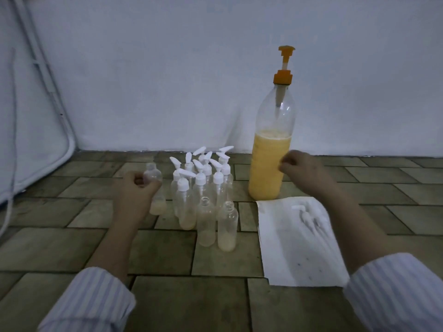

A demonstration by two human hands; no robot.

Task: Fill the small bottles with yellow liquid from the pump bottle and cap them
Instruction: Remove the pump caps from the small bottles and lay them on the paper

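Striped sleeves (88, 300) lead to left-hand fingers (140, 182) curled around an uncapped small bottle (154, 185), right-hand fingers (287, 162) curled empty beside the pump bottle (269, 164).

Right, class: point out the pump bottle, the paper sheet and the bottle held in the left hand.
pump bottle (266, 168), head view, on its yellow-filled body.
paper sheet (294, 250), head view, on a bare middle part.
held bottle (153, 172), head view, on its clear shoulder above the left hand (136, 190).

My left hand (137, 188) holds a small open bottle (155, 188) on the floor (167, 295). My right hand (303, 167), fingers curled, is by the big pump bottle (269, 164) of yellow liquid.
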